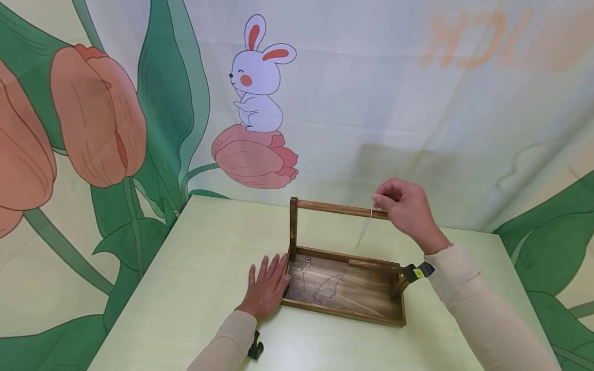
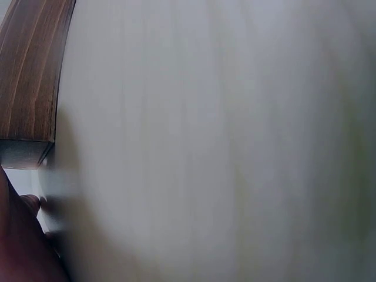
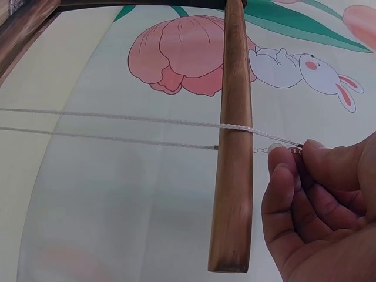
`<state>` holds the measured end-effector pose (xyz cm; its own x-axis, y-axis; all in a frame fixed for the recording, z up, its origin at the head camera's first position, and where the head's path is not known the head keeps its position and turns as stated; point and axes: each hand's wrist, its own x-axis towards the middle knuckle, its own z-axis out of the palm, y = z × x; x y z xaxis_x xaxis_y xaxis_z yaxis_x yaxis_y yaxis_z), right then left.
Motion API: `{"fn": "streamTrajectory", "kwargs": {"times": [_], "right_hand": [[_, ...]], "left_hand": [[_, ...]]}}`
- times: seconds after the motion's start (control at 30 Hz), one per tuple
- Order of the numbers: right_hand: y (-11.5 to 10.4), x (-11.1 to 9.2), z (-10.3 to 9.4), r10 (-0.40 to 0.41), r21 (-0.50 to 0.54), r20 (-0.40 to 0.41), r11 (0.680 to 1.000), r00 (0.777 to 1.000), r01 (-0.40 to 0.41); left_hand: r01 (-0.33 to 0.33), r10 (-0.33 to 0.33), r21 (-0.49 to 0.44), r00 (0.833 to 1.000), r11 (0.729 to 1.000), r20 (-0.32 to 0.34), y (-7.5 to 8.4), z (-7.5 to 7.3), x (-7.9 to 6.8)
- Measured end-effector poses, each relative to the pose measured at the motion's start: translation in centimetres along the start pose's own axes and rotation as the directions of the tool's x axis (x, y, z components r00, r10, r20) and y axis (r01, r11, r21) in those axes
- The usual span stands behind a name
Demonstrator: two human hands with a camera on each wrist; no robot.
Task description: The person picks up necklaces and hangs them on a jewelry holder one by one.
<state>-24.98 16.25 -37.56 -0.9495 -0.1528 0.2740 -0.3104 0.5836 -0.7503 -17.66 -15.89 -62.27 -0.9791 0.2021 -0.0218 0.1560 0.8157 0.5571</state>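
Note:
My right hand (image 1: pixel 402 208) pinches the end of a thin silver necklace (image 1: pixel 365 229) between thumb and fingertips, beside the top bar (image 1: pixel 339 207) of a wooden stand. In the right wrist view, one strand of the necklace (image 3: pixel 141 119) crosses the near side of the bar (image 3: pixel 236 176) and the other passes behind it. A short link chain shows at the fingertips. My left hand (image 1: pixel 266 291) lies with fingers extended on the table, its thumb side against the left end of the stand's tray (image 1: pixel 343 310). In the left wrist view, only part of that hand (image 2: pixel 23 247) shows.
Fine chains (image 1: pixel 330 286) with small pendants lie in the tray. The left upright (image 1: pixel 293 229) rises at its end, and a shorter wooden bar (image 1: pixel 373 265) crosses the tray's right rear. The pale table (image 1: pixel 218 242) meets a printed curtain (image 1: pixel 334 103) behind.

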Motion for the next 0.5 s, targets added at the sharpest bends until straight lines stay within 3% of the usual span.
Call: {"fn": "streamTrajectory", "kwargs": {"times": [0.5], "right_hand": [[-0.47,0.35,0.39,-0.015,0.018,0.001,1.000,1.000,0.015]], "left_hand": [[-0.009,0.009,0.014,1.000,1.000,-0.009,-0.10,0.02,-0.05]]}}
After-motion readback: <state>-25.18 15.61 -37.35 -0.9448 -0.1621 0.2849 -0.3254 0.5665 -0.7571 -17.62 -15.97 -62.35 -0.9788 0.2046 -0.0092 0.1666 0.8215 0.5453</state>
